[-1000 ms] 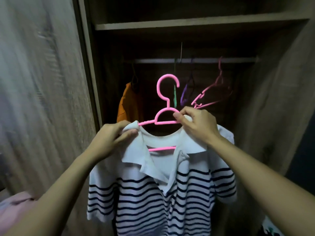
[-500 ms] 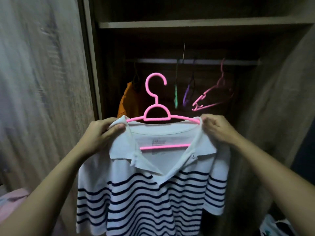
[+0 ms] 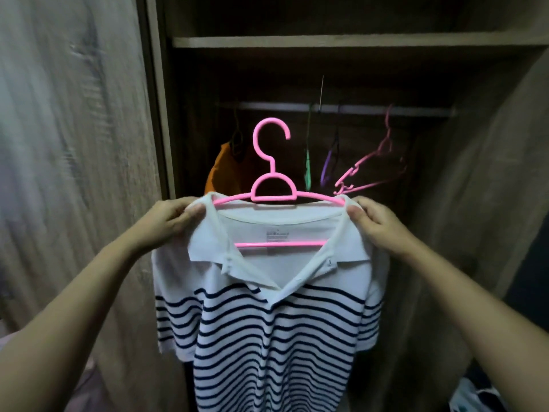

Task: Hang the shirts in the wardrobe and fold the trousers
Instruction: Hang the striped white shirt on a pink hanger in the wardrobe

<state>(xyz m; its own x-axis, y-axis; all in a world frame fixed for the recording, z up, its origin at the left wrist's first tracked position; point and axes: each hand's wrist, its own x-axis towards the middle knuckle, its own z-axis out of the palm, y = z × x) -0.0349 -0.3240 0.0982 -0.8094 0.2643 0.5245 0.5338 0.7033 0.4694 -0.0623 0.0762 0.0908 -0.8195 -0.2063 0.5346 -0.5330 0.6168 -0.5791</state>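
A white polo shirt with dark stripes hangs on a pink hanger that I hold up in front of the open wardrobe. My left hand pinches the shirt's left shoulder over the hanger end. My right hand pinches the right shoulder the same way. The hanger's hook stands upright, below and in front of the wardrobe rail, not touching it.
An orange shirt hangs at the rail's left. Empty green, purple and pink hangers hang to its right. A shelf sits above the rail. Wardrobe doors stand at both sides.
My right hand slid from the hanger's neck out to the right shoulder. The collar has been spread flat and the shirt now faces me squarely, slightly higher.
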